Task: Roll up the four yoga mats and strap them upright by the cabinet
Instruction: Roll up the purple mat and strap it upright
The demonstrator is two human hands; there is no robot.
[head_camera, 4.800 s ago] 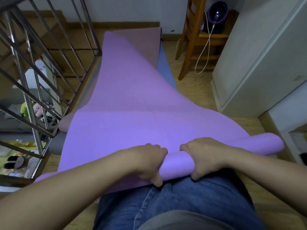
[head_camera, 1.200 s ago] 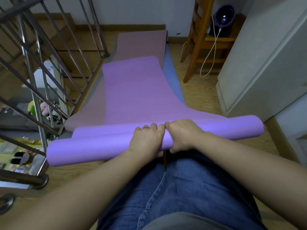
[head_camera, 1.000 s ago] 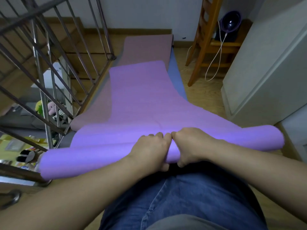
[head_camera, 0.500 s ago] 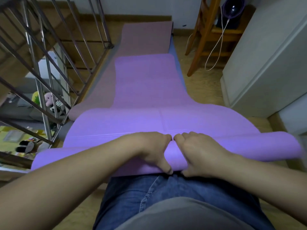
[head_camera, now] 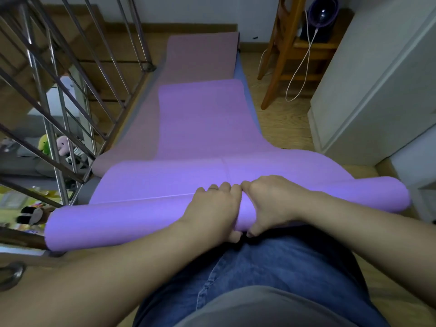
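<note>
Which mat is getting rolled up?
The purple mat on top: the left hand and right hand grip its rolled end. The pink mat and blue mat underneath lie flat.

The blue mat [head_camera: 240, 72] lies mostly hidden beneath the pink mat [head_camera: 203, 57] and purple mat [head_camera: 203, 119].

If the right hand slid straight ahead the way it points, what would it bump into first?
Probably nothing solid: the right hand, gripping the rolled purple yoga mat, would just slide over that mat's flat unrolled stretch; depth is hard to judge.
</note>
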